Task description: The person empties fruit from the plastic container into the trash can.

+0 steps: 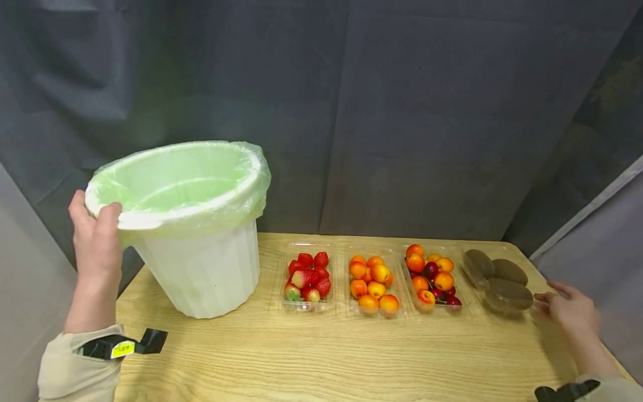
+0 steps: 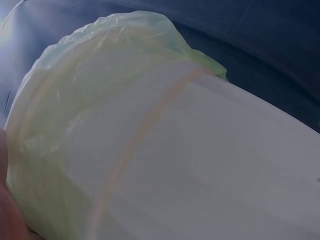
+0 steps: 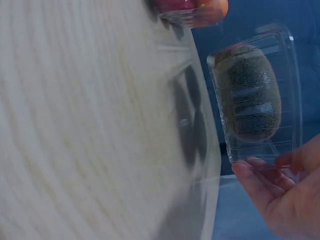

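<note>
On the left, my left hand [image 1: 97, 240] grips the rim of a white trash bin [image 1: 211, 273], thumb over the edge. A thin pale-green bag [image 1: 186, 167] lines the bin and folds down over its rim. In the left wrist view the bin wall [image 2: 215, 165] fills most of the picture, and only a bit of the fingers shows. At the far right, my right hand [image 1: 570, 310] pinches the edge of a clear plastic box of kiwis [image 1: 509, 296]. The right wrist view shows this box [image 3: 250, 95] raised, with a shadow on the tabletop beneath it.
Three clear boxes stand in a row on the wooden table [image 1: 321, 357]: strawberries [image 1: 307, 277], small orange fruits [image 1: 373, 282], and orange fruits mixed with dark cherries [image 1: 433, 274]. A dark grey curtain [image 1: 402, 111] hangs behind. Grey panels flank both sides.
</note>
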